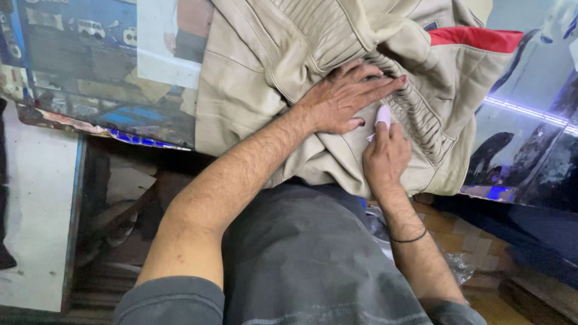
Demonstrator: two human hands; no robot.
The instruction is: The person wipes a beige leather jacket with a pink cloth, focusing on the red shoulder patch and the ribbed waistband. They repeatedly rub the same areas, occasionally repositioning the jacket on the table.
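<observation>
pinching white chalk [383,115], right hand [385,157], on beige jacket [253,78]

Two bare forearms are seen from above, with the left hand [343,99] and the right hand [385,159] both uncovered; no gloves or rings are noted. Dark hair is visible along both forearms. Short grey fabric sleeves [168,301] are worn, ending near the elbows. A thin black band [409,239] is worn around the right wrist. The lower body is covered by a grey woven garment [301,253], slightly creased, with a faint lighter stitched line near the lower edge.
</observation>
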